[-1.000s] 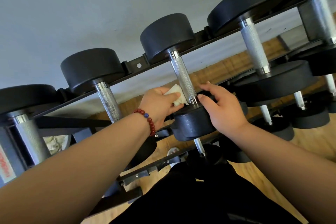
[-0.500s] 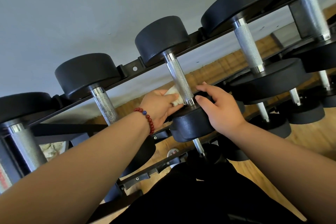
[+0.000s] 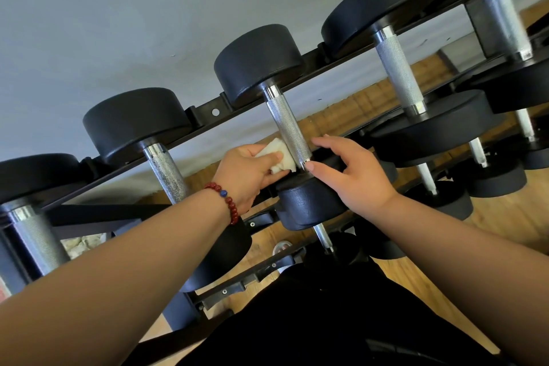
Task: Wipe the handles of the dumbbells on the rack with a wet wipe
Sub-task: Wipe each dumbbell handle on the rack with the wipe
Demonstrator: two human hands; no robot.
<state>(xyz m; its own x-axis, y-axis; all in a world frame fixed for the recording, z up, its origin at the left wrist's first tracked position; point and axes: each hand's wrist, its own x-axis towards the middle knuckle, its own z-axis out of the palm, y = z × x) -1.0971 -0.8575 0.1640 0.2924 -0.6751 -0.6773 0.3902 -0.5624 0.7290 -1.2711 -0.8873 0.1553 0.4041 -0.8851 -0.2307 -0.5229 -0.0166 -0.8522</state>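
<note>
Wipe (image 3: pixel 284 154) seemingly against dumbbell handle (image 3: pixel 289 128)

Bright, even daylight; glare on chrome handles (image 3: pixel 289 131); wide-angle bending at edges; slight softness throughout

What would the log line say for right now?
left hand: holds wipe against handle | right hand: rests on dumbbell head

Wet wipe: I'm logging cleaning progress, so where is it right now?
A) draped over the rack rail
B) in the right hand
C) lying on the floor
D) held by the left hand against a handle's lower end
D: the left hand pinches the wet wipe against the knurled handle near its lower end.
</note>
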